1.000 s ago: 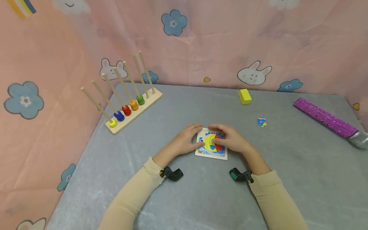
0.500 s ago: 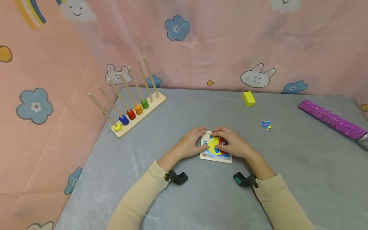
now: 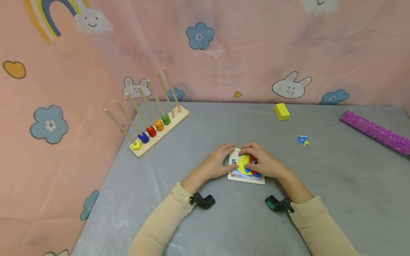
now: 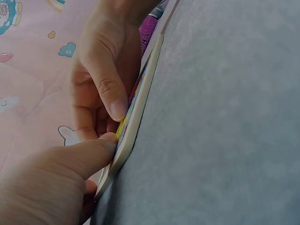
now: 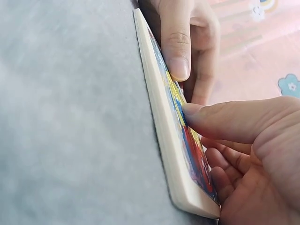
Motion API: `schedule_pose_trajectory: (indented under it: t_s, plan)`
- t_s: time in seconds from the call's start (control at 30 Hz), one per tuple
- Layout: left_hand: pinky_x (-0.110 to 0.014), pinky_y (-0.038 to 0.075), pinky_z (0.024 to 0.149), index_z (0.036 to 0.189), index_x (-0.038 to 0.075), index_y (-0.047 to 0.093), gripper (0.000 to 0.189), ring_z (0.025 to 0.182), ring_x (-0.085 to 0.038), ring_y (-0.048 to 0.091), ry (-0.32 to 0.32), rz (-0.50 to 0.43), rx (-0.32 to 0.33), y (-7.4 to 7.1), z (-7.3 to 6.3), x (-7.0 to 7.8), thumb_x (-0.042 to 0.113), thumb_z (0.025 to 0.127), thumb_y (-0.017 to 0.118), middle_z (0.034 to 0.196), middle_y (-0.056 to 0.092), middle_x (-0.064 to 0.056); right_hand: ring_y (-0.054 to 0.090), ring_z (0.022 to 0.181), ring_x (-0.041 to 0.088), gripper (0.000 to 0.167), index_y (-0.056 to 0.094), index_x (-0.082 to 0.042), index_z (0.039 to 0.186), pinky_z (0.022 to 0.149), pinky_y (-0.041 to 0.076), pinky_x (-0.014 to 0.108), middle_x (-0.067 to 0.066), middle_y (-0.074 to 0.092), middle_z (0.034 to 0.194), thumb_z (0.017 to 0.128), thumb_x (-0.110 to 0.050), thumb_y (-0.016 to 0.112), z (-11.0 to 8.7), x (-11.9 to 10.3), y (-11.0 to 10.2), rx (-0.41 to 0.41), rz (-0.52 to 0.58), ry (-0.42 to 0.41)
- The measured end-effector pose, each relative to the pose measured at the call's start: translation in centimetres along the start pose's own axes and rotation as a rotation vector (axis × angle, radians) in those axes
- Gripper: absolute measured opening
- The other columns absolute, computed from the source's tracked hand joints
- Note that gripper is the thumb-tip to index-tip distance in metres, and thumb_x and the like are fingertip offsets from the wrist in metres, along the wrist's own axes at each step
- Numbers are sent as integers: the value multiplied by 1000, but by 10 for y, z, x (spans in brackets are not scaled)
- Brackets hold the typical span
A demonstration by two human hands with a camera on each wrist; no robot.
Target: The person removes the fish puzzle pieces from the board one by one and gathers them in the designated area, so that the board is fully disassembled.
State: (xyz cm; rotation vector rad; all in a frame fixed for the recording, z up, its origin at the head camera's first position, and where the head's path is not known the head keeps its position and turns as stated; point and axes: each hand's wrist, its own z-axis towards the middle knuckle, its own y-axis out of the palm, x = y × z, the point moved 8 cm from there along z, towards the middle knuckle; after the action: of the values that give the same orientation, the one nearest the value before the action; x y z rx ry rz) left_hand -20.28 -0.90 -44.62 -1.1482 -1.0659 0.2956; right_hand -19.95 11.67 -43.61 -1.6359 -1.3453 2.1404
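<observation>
A small wooden jigsaw puzzle (image 3: 246,180) with a yellow and red fish picture lies flat on the grey table. My left hand (image 3: 216,164) holds its left side, the thumb resting on the picture and the fingers by the far left corner. On the right part of the picture, my right hand (image 3: 267,163) curls its fingers over the far edge area, with the thumb (image 5: 211,119) touching the yellow and blue pieces. The two thumbs are close together in both wrist views. Part of the picture is hidden under the hands. A loose puzzle piece (image 3: 303,140) lies apart to the right.
At the back left stands a wooden peg rack (image 3: 160,132) with coloured rings on several pegs. A yellow block (image 3: 282,112) sits near the back edge. A purple glittery strip (image 3: 374,131) lies at the right. A patterned pink cloth (image 3: 230,53) hangs behind the table.
The head view has shifted, so everything appears further right and slightly lower. My right fingertips have moved from the puzzle's far edge slightly onto the picture. The left hand keeps its place.
</observation>
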Motion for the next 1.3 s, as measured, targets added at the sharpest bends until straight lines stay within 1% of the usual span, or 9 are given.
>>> schedule_pose_trajectory:
  t_s: [0.2,0.4,0.53,0.67,0.73,0.83,1.0,1.13,1.3]
  plan:
    - [-37,32,114,142,6,43,67,140,-22,33,-4,11,2,1,0,-1,41,89,63,150,38,-5,42,117,33,33,59,-3,116,101,39,55,16,45,130,85,-5,68,0,0,1,12,11,10]
    - [-35,31,115,142,6,43,66,140,-21,33,-6,17,-4,2,2,0,42,89,62,150,38,-4,37,117,35,32,58,-5,115,99,37,57,19,40,130,84,-4,68,-3,-1,-1,21,19,25]
    - [-34,27,116,142,6,43,66,141,-20,32,-3,21,-2,2,2,0,41,90,62,150,38,-4,35,115,34,31,59,-5,113,93,38,53,19,42,128,84,-5,69,-4,-3,-2,39,2,27]
    - [-33,24,117,142,6,42,66,141,-19,32,-1,20,4,2,1,-1,40,90,62,150,38,-4,36,111,31,31,61,-6,113,89,39,47,15,49,123,83,-7,70,-4,-5,-3,63,-39,15]
    - [-33,25,117,142,6,43,66,141,-20,32,2,17,8,2,1,-1,40,90,62,150,38,-4,37,110,31,31,61,-6,113,89,40,48,14,51,121,83,-8,71,-4,-7,-4,71,-57,3]
    - [-34,25,117,142,6,43,66,140,-20,32,5,27,12,3,1,-1,41,90,62,150,39,-4,39,111,31,31,61,-6,113,91,40,51,14,53,120,83,-7,70,-5,-7,-4,76,-74,-11]
    - [-34,28,116,143,7,42,66,140,-20,33,-2,32,9,4,1,0,42,89,62,150,38,-4,39,113,32,29,62,-5,113,95,39,54,13,54,121,84,0,65,-6,-4,-4,76,-82,-16]
    - [-34,28,116,143,7,42,66,140,-20,33,-9,33,8,4,1,0,41,89,62,150,39,-4,39,113,31,31,63,-6,114,95,39,54,12,54,121,85,3,61,-5,-3,-4,81,-75,-17]
    - [-33,26,117,143,7,42,66,140,-19,32,-12,33,3,3,1,-2,41,90,62,150,38,-4,42,111,29,32,64,-5,114,92,41,51,12,54,119,84,5,62,-5,-3,-5,102,-66,-20]
